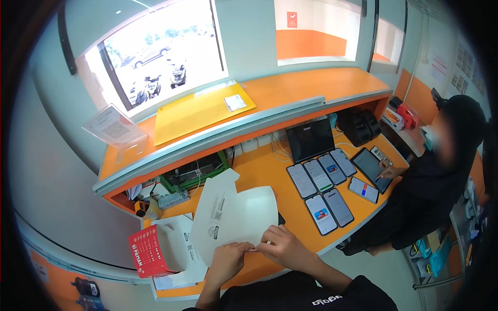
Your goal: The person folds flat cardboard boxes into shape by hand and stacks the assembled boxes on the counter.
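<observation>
Both hands are at the near edge of a partly folded white cardboard food box. My left hand pinches its front left part, thumb and fingers closed on the card. Close beside it, my right hand grips the same front edge, fingers curled. A long flap with dark printing stands up on the box's left side. To the left of my hands, a red and white cardboard box lies open on its side, on more white card.
Several phones lie on the orange desk to the right, before a dark laptop. A co-worker there touches a tablet. A raised orange counter with a yellow folder runs behind. A green-framed device sits beneath it.
</observation>
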Tool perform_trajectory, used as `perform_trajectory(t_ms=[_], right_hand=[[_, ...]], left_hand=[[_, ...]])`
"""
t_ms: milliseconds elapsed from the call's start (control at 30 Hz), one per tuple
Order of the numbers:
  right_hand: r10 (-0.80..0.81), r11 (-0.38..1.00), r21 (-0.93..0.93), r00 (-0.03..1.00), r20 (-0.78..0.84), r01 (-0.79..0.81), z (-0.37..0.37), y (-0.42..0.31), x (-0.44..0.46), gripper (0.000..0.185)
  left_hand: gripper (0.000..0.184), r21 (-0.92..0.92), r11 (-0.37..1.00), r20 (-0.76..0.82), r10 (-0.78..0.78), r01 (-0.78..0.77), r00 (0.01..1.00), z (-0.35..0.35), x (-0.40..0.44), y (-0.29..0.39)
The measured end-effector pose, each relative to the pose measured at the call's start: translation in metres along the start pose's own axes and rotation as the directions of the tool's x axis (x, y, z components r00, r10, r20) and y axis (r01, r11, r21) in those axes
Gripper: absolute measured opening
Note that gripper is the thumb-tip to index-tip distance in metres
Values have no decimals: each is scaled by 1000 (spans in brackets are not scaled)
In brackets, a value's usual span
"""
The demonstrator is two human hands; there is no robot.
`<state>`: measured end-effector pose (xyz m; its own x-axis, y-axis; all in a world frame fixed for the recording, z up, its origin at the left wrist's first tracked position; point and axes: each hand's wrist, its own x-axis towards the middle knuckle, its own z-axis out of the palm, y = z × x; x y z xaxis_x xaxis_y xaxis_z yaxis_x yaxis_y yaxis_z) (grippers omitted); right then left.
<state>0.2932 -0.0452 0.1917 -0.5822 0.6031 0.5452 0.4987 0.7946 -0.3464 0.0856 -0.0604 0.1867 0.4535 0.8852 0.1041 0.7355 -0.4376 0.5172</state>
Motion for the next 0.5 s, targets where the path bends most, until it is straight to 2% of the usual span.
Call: perform_trajectory(t_ms=[100, 167, 267, 333, 500], right_hand=[[-9, 1000, 3, 1000, 18, 9, 3, -4, 1, 9], [1, 1000, 27, 999, 40, -2, 9, -9, -4, 10], [16, 999, 33, 999, 47, -17, 21, -12, -8, 10], [79, 995, 65, 997, -9, -78, 28, -12, -11, 10], [76, 994, 77, 997, 16, -77, 25, -10, -9, 9]], left_hand=[[19, -10, 1000, -17, 6, -6, 1000, -2, 2, -4], [20, 14, 999, 81, -31, 30, 996, -2, -2, -5], [21, -2, 1000, 75, -5, 6, 997, -4, -7, -6], [21, 11, 1000, 93, -24, 23, 995, -6, -9, -6], [25, 32, 999, 116, -23, 19, 993, -13, -6, 0]])
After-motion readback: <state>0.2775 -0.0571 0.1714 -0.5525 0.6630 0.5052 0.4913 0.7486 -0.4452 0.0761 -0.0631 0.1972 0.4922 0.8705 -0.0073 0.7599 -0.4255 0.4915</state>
